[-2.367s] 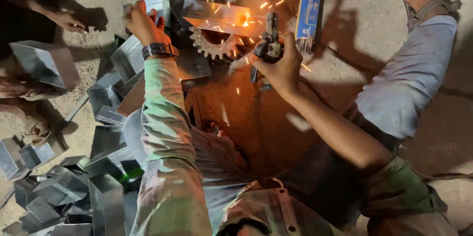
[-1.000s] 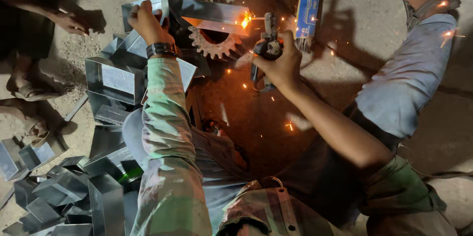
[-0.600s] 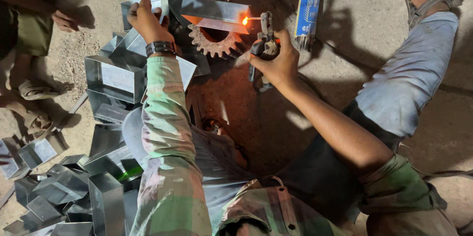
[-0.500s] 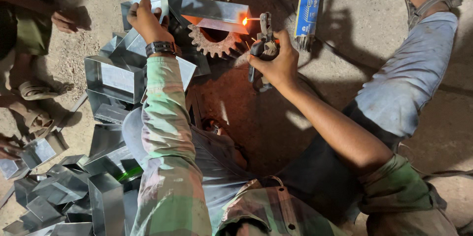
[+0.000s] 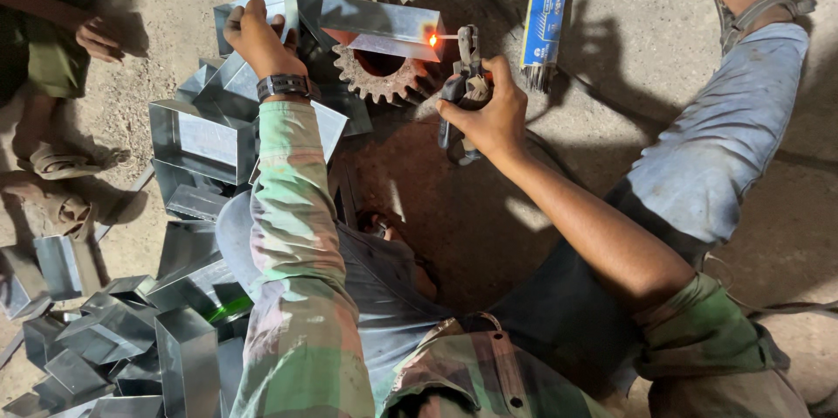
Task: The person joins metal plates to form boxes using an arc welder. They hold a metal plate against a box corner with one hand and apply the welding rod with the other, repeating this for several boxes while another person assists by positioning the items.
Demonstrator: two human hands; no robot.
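Dim, sharp view; hard shadows, small orange weld glow [image 5: 431, 39]

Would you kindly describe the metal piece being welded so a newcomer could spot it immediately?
Start at the rusty toothed gear on the ground, top centre. Resting on it is a folded sheet-metal channel, steadied by the left hand while the right hand holds the electrode holder to it. Unlike the channels piled on the left, it has a glowing orange spot at its end.
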